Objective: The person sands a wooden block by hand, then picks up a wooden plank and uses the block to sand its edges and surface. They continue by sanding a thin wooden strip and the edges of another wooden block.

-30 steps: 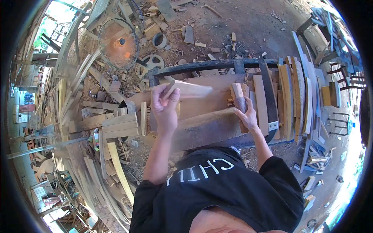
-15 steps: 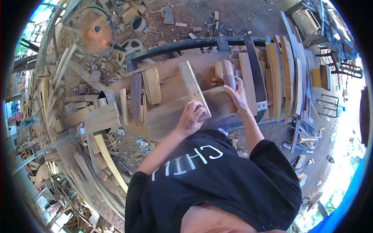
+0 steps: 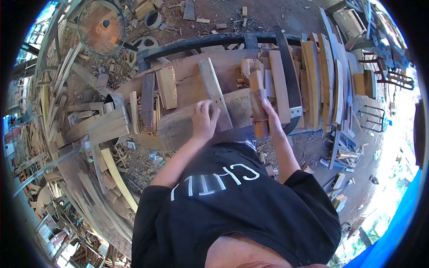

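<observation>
My right hand point(image 3: 273, 119) is closed around a long brown wooden block point(image 3: 258, 100) with a stepped outline, thumb along its right side. The block is tilted over the wide board point(image 3: 181, 127) close to my body. A second, lighter wooden piece point(image 3: 251, 67) lies just beyond its far end. My left hand point(image 3: 205, 119) is open with loosely bent fingers, at the left side of a pale wooden strip point(image 3: 210, 80). That strip lies across the bench boards, pointing away from me.
A hand saw with a black blade point(image 3: 290, 76) lies at the right, beside several upright-stacked planks point(image 3: 328, 80). Left of the strip are a yellowish block point(image 3: 166, 88) and a dark bar point(image 3: 148, 100). A wire-caged fan point(image 3: 103, 27) stands at the far left.
My left hand has let go of the pale strip and moved left, fingers opening. My right hand has closed around the brown block and shifted it toward me. The whole view has shifted slightly.
</observation>
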`<move>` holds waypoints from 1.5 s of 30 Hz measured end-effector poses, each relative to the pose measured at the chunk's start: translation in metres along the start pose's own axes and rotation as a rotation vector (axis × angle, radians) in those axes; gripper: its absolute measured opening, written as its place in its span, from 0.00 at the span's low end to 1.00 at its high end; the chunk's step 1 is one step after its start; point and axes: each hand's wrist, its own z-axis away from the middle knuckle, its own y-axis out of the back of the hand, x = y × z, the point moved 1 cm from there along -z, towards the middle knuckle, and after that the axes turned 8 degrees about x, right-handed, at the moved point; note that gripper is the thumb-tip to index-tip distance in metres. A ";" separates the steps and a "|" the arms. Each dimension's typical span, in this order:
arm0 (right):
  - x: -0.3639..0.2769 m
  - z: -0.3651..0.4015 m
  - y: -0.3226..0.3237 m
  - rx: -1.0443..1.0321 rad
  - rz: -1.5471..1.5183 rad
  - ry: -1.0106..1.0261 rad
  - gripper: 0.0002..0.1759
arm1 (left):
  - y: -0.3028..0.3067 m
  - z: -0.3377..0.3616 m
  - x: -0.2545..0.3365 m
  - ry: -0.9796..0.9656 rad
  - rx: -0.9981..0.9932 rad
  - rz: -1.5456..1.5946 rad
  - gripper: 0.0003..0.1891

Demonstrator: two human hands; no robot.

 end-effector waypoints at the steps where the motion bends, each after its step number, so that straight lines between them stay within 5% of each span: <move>1: 0.007 0.006 -0.004 0.014 0.035 -0.001 0.32 | -0.006 -0.005 -0.001 0.103 0.074 -0.055 0.27; 5: 0.045 0.014 -0.004 0.015 0.106 0.043 0.29 | -0.041 -0.028 0.004 0.460 0.057 -0.275 0.31; 8: 0.059 0.034 -0.017 0.044 0.116 0.068 0.27 | -0.069 -0.025 -0.004 0.336 0.261 -0.275 0.31; 12: 0.085 0.052 -0.018 0.125 0.098 0.087 0.27 | -0.056 -0.017 0.001 0.213 0.277 -0.177 0.30; 15: 0.100 0.061 -0.020 0.199 0.324 0.318 0.29 | -0.053 -0.015 0.003 0.030 0.160 -0.220 0.31; 28: 0.125 0.078 -0.026 0.203 0.207 0.434 0.31 | -0.078 -0.036 -0.037 0.331 0.466 0.304 0.34; 31: 0.101 0.090 -0.040 0.181 0.153 0.393 0.28 | -0.070 -0.042 -0.047 0.609 0.133 1.206 0.20; 35: 0.074 0.087 -0.062 0.161 0.173 0.341 0.25 | -0.053 -0.030 -0.025 0.866 0.090 1.386 0.16; 37: 0.067 0.078 -0.065 0.137 0.216 0.322 0.26 | -0.039 -0.020 -0.001 1.171 -0.191 1.509 0.21; 40: 0.063 0.057 -0.068 0.084 0.365 0.410 0.29 | -0.018 -0.008 0.026 1.344 -0.191 1.541 0.25; 43: 0.042 0.067 -0.089 0.084 0.622 0.555 0.29 | -0.015 -0.010 0.023 1.192 -0.221 1.565 0.26; 45: 0.027 0.085 -0.108 0.095 1.069 1.067 0.31 | -0.010 -0.012 0.025 1.051 -0.193 1.699 0.26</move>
